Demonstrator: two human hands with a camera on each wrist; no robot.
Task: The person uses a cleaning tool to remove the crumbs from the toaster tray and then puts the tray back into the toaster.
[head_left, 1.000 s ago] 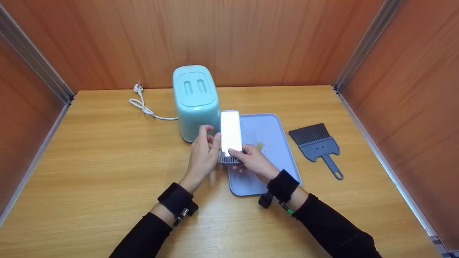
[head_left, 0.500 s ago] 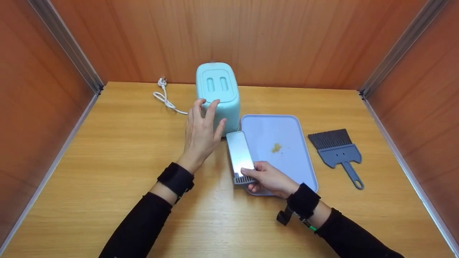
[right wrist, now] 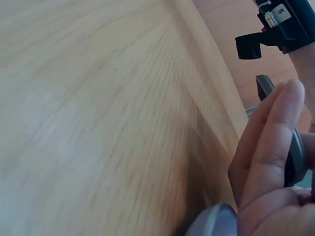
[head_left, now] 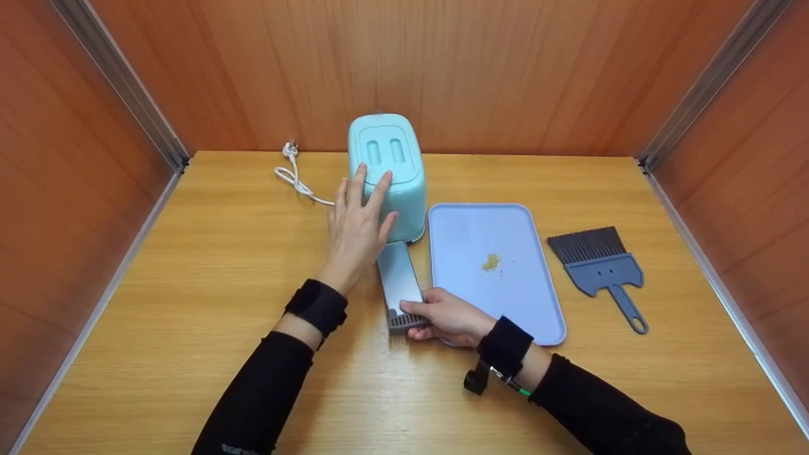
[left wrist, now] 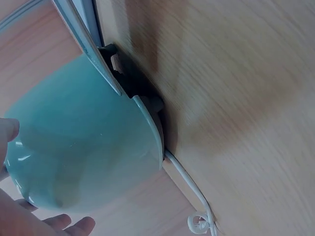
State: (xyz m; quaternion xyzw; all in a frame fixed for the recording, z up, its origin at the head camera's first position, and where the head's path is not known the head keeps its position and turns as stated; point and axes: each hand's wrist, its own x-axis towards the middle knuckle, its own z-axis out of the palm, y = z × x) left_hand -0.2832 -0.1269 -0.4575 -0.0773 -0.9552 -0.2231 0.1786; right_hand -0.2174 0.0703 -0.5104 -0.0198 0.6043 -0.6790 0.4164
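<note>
A mint-green toaster (head_left: pixel 389 196) with a lid-like top stands near the back wall. My left hand (head_left: pixel 355 230) rests against its near end, fingers spread and reaching to the top edge; in the left wrist view some fingertips (left wrist: pixel 83 226) show beside the toaster's shell (left wrist: pixel 83 137). My right hand (head_left: pixel 452 316) pinches the grey slotted end of a flat metal crumb tray (head_left: pixel 399 275), thumb on top. The crumb tray's far end lies at the toaster's lower near edge; how far it reaches inside is hidden.
A lavender serving tray (head_left: pixel 468 309) lies right of the toaster, with a small heap of crumbs (head_left: pixel 491 262) on it. Farther right is a grey brush (head_left: pixel 603 272). A white power cord (head_left: pixel 297 180) with a plug lies left of the toaster.
The right hand has brought the crumb tray down and left to the toaster's base. The left hand has moved from beside the crumb tray up onto the toaster. The head view has shifted.
</note>
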